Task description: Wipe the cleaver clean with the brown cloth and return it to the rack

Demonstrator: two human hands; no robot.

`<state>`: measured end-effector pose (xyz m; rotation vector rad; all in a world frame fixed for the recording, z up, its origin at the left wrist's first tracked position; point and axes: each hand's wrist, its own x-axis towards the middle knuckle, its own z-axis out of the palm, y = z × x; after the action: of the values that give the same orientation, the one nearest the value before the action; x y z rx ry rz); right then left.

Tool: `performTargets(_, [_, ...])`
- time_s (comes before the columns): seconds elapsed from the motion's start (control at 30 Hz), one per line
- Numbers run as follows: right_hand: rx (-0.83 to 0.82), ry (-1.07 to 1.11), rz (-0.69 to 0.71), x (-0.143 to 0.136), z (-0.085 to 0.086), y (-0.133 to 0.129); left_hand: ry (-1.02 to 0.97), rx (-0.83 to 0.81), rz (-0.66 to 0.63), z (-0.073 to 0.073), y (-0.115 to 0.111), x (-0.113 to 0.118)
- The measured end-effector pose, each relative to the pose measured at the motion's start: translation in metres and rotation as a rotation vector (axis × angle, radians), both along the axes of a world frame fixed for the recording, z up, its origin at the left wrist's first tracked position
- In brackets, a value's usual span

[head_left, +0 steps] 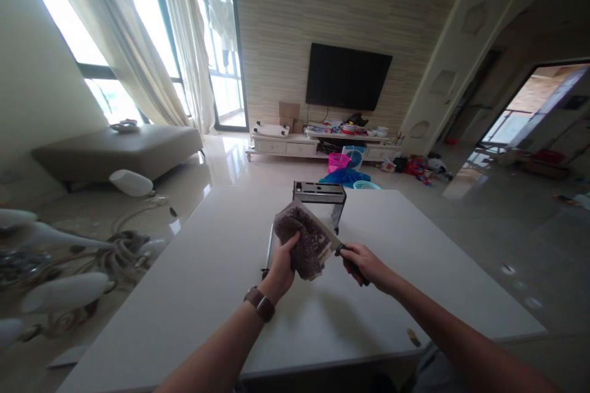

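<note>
In my right hand [366,267] is the black handle of a kitchen knife [335,241], its broad blade slanting up and to the left. My left hand [284,264] grips a folded brown-purple cloth [302,236], which lies against the blade and hides much of it. Beyond the cloth stands a metal knife rack [319,195] with slots in its top. A thin metal rod [269,245] with a dark end lies on the white table [193,301], left of my left hand, partly hidden by it.
A small tan and black object [413,337] lies near the table's front edge. Ceiling-lamp parts [69,291] cover the floor at left. Past the table are a pink basket [338,163], a blue plastic bag [348,177] and a cluttered TV cabinet [286,148].
</note>
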<state>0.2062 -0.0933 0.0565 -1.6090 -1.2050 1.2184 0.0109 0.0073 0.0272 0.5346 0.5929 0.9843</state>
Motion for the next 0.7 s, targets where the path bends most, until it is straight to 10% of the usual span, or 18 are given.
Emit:
performTargets(0.43, [0.152, -0.020, -0.156, -0.032, 0.000, -0.041, 0.055, 0.178, -0.224, -0.001, -0.045, 0.019])
performTargets(0.7, [0.226, -0.026, -0.119, -0.027, 0.005, -0.046, 0.175, 0.318, -0.172, 0.011, -0.030, 0.006])
